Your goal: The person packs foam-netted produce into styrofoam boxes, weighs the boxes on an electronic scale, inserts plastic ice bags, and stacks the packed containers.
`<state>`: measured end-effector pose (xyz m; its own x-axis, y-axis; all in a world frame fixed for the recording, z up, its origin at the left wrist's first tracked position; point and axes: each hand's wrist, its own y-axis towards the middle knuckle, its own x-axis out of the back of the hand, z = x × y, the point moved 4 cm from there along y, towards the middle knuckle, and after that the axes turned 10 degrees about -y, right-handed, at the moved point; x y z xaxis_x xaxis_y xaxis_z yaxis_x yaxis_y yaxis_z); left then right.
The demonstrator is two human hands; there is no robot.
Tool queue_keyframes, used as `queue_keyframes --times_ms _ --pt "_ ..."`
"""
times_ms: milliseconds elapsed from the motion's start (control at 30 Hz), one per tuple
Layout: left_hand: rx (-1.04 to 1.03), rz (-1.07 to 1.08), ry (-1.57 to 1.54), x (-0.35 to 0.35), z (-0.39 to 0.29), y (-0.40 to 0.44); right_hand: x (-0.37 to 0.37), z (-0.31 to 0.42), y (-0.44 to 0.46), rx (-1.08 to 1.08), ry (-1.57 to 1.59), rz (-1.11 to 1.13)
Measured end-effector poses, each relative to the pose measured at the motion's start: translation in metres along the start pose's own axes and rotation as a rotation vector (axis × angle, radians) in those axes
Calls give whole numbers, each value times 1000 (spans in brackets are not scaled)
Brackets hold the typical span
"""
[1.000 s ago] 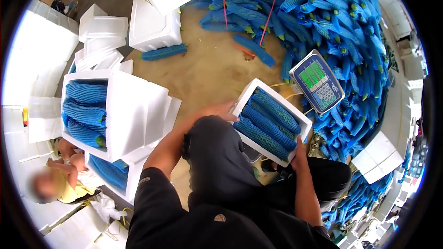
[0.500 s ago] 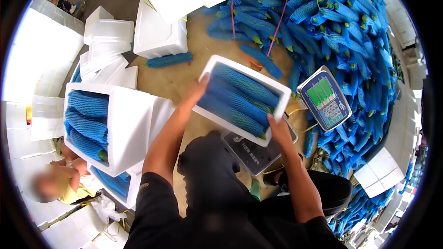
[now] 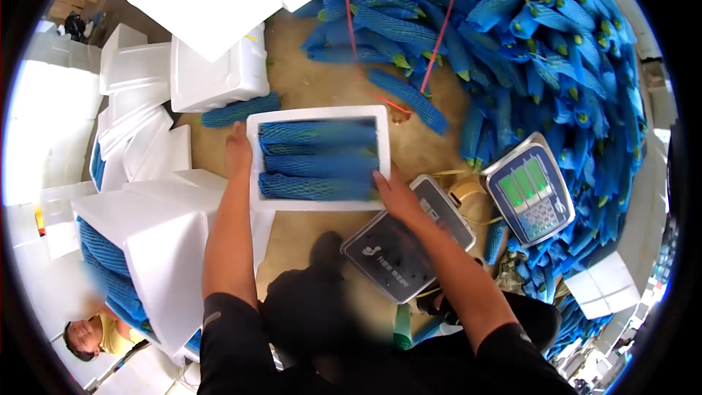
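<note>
crowding the upper right is a big heap of vegetables in blue nets (image 3: 556, 80), with red strings (image 3: 443, 25) running in front of it. one loose netted vegetable (image 3: 407, 100) lies on the bare floor (image 3: 292, 88) just beside the heap, and another one (image 3: 240, 110) lies against a white box (image 3: 219, 77) at the upper left. a big white sheet (image 3: 205, 0) cuts across the top of the view and covers part of what is there. lids (image 3: 131, 95) are stacked loosely on the left, and below them a tilted box (image 3: 172, 256) shows more blue nets in its opening. a person in a yellow top (image 3: 117, 336) is at the lower left. the scale's lit display (image 3: 530, 190) stands near the heap; its dark platform (image 3: 387, 256) is partly covered by the right forearm.

the open box (image 3: 314, 205) is between the two hands, up and to the left of the platform, with blue-netted rolls (image 3: 314, 166) lying side by side inside.

both hands grasp it: the left hand (image 3: 238, 152) grips the left end, and the right hand (image 3: 395, 194) holds the lower right corner, fingers over the rim. the fingers underneath are hidden.
</note>
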<state>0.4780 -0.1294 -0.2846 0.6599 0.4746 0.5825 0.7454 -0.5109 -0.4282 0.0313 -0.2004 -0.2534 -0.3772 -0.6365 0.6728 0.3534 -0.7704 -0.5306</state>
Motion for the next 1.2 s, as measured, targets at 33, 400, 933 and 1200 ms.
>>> queue_keyframes --times_ms 33,400,933,1200 --pt "-187 -81 161 3 -10 10 -6 -8 0 -3 36 9" --pt "-811 114 548 -8 23 123 13 6 -13 -56 49 135" --pt "-524 48 762 1 -44 70 12 7 -12 -75 100 145" --pt "-884 -5 869 40 -140 -1 3 -3 -7 -54 27 154"
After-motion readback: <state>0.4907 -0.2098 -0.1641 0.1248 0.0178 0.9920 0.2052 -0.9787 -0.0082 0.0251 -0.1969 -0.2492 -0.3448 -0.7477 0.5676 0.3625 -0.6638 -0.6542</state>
